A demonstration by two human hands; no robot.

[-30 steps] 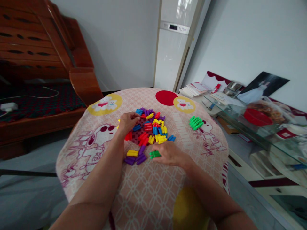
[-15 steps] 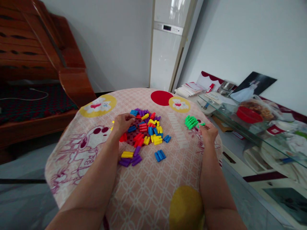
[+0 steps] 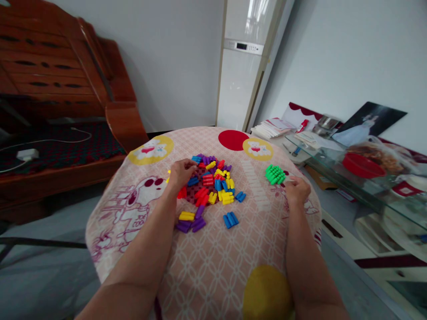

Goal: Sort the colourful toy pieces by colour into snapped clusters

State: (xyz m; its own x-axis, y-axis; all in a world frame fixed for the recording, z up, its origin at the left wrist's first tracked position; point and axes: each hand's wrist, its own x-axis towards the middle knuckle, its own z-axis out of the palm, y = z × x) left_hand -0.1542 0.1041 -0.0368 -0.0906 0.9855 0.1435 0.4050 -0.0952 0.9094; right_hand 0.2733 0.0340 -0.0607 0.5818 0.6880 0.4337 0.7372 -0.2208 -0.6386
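Observation:
My left hand (image 3: pixel 182 174) is at the left side of a pile of plastic building pieces, fingers curled over its edge near a blue piece (image 3: pixel 192 181). What its fingertips grip, if anything, is hidden. The pile has red pieces (image 3: pixel 207 180), yellow pieces (image 3: pixel 227 198) and purple pieces (image 3: pixel 199 224), lying partly on a dark red perforated base (image 3: pixel 191 194). My right hand (image 3: pixel 297 190) is at the right of the table, fingers bent together just beside a cluster of green pieces (image 3: pixel 275 174). I cannot make out anything between those fingers.
A patterned cloth covers the round table (image 3: pixel 213 266). Separate blue pieces (image 3: pixel 231 220) lie in front of the pile. To the right stands a glass shelf (image 3: pixel 336 178) with a red bowl (image 3: pixel 363 166) and papers (image 3: pixel 270 128). A wooden bench (image 3: pixel 123 124) is at the left.
The view has turned slightly left. A green piece that showed in my right hand's fingers, apart from the green cluster, is no longer visible there. My left hand stays by the pile.

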